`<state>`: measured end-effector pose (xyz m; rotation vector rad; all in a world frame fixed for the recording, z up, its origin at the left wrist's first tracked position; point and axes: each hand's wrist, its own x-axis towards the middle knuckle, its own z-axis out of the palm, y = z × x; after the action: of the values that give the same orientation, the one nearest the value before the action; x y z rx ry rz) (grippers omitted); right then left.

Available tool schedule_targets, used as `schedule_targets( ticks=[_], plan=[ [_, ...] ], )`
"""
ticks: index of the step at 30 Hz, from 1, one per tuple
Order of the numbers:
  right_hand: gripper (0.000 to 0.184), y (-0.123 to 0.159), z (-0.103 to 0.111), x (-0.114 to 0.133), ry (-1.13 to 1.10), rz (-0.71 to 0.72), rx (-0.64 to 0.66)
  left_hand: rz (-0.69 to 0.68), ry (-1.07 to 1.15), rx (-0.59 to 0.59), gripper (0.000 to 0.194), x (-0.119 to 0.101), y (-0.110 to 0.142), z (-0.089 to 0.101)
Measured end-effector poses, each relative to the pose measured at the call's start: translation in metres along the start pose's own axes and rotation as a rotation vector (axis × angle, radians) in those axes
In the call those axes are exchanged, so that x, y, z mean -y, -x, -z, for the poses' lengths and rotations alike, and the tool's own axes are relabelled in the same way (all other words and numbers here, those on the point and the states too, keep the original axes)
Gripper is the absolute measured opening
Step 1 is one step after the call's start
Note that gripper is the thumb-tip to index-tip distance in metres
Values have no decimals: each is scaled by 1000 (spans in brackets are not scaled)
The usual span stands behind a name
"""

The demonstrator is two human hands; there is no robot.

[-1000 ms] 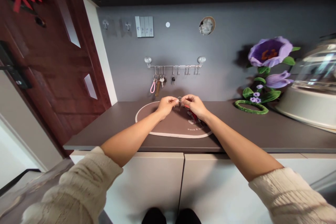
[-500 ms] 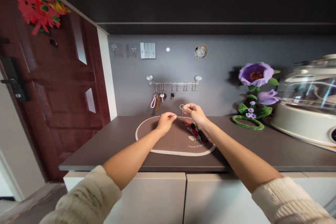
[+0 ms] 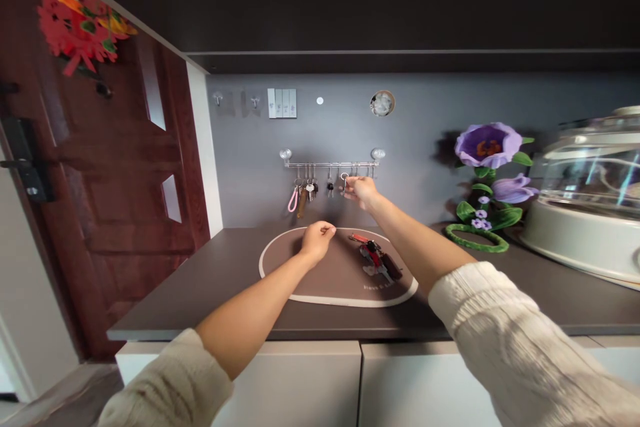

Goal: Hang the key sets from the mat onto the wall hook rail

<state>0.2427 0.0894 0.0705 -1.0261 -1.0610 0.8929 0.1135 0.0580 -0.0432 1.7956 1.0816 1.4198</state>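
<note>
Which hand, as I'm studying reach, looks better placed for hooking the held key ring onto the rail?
Probably the right hand: it holds the key ring up close to the rail. The left hand is lower, over the mat.

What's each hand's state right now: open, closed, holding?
Left hand: closed, nothing visible in its grip.
Right hand: holding a key ring near the rail.

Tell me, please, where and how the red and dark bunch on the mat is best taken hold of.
Probably across the middle of the bunch, thumb and fingers on its long sides, coming from above: it lies on the mat, stretched from far left to near right, so its narrow width should fit a pinch.
</note>
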Motion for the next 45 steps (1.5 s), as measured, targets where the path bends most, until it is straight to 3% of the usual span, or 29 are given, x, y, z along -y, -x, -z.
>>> schedule_targets(
  ticks=[9,45],
  plan=[
    [14,-24,-14,-2,20,-50,-96,-5,3,-5,12,0,-1,0],
    [17,-21,-11,-20,158,-46,-75,-42,-50,0,13,2,-3,2]
  ],
)
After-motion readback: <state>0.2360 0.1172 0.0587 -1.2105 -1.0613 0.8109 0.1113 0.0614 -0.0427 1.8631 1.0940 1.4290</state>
